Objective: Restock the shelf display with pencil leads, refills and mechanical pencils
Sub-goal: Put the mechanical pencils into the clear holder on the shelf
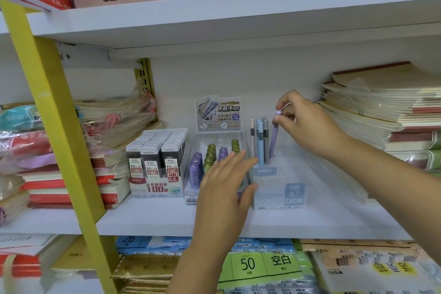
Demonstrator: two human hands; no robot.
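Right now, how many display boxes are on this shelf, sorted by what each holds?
Box of flat lead cases: 1
Box of purple and green lead tubes: 1
Box of mechanical pencils: 1
Total: 3

Refill box (218, 114) front hidden, notebooks (381, 107) cropped

We've got a lilac mechanical pencil (274, 137) standing nearly upright, its top pinched by the right fingers (285, 102). Just left of those fingers, blue, grey and pale pink pencils (260, 145) stand in the clear display box (281, 198). Purple and green lead tubes (210, 156) sit right behind the left fingers (229, 164), with black 0.5 HB lead cases (155, 150) further left.
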